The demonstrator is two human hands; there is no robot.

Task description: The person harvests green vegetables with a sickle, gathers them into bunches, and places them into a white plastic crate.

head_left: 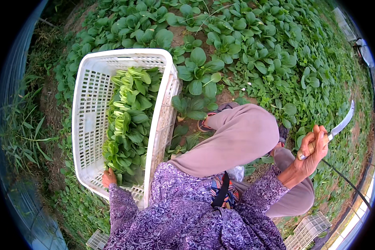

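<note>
A large white plastic crate (82,125) with slotted walls stands at my left, holding rows of leafy greens (133,121) with pale stems and broad leaves. Inside its near left corner, my left hand (109,178) is closed at the edge of the lowest greens; leaves hide part of the fingers. Out to the right, my right hand (314,150) is raised and wrapped around the wooden handle of a curved knife (341,123). The knife's bare blade points up and away from me, touching nothing.
Growing greens (200,68) cover the ground ahead and right. My bent knee (254,123) rises beside the crate. More white crates (307,231) stand at the lower right, lower left and far right. A thin dark hose (348,183) crosses at right; blue sheeting (12,166) lines the left.
</note>
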